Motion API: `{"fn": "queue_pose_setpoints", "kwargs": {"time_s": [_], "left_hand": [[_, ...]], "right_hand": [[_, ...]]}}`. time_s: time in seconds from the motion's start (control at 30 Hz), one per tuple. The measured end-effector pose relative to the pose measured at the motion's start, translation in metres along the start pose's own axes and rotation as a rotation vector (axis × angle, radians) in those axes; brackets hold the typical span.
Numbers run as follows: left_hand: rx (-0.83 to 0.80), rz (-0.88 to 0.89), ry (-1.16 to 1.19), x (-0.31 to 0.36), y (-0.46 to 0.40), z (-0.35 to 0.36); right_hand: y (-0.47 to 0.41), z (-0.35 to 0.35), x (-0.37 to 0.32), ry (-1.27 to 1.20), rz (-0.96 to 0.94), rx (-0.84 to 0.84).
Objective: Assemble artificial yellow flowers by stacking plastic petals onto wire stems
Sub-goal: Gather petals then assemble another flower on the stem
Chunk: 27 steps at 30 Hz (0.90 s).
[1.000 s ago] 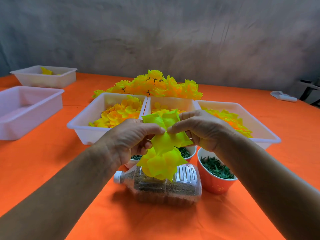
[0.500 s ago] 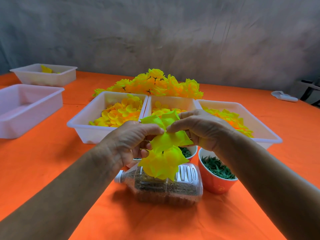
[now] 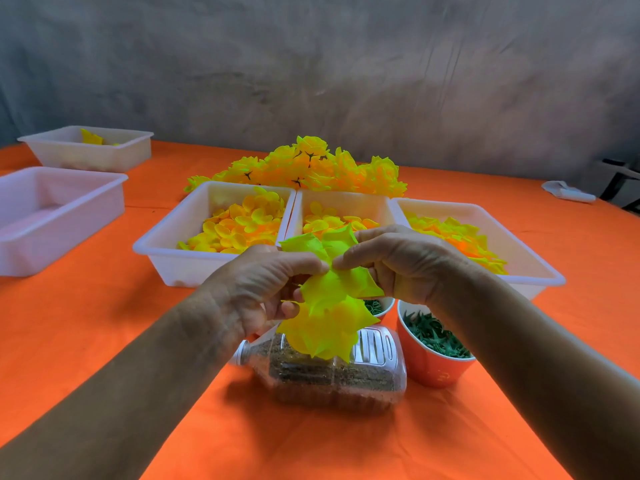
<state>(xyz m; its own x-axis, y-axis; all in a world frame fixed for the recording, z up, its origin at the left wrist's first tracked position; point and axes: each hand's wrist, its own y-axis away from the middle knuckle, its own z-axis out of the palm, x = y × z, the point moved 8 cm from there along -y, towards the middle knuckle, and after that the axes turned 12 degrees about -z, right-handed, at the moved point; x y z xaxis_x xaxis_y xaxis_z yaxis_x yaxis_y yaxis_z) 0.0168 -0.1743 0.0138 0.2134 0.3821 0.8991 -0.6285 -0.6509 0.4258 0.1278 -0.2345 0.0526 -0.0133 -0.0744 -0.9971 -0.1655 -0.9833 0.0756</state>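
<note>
A bright yellow flower [image 3: 325, 306] of stacked petals hangs between my two hands above the table's middle. My left hand [image 3: 256, 289] grips it from the left, thumb and forefinger pinching near its centre. From the right, my right hand [image 3: 398, 265] pinches the petals with its fingertips. The wire stem is hidden behind the petals and fingers. Three white trays [image 3: 162, 251] of loose yellow and orange petals stand just behind. A heap of finished yellow flowers [image 3: 311, 168] lies beyond them.
A clear plastic bottle [image 3: 332, 372] with brown filling lies on its side under the flower. An orange cup [image 3: 429, 362] of green pieces stands right of it, a second cup [image 3: 382, 308] behind. Two white trays [image 3: 52, 216] sit at the left. A white object [image 3: 568, 192] lies far right.
Both hands keep their hold on the flower with only slight finger shifts. The petals have been pressed a little closer together.
</note>
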Motion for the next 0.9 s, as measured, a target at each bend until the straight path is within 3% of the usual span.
{"fn": "queue_pose_setpoints", "kwargs": {"time_s": [0.57, 0.77, 0.9], "left_hand": [[-0.151, -0.055, 0.031, -0.003, 0.009, 0.023], [-0.004, -0.013, -0.005, -0.002, 0.008, 0.009], [0.189, 0.072, -0.056, 0.006, 0.010, -0.006]], "right_hand": [[0.004, 0.003, 0.017, 0.019, 0.100, -0.019], [0.006, -0.002, 0.010, 0.043, 0.044, 0.011], [0.004, -0.006, 0.006, 0.086, 0.018, 0.041]]}}
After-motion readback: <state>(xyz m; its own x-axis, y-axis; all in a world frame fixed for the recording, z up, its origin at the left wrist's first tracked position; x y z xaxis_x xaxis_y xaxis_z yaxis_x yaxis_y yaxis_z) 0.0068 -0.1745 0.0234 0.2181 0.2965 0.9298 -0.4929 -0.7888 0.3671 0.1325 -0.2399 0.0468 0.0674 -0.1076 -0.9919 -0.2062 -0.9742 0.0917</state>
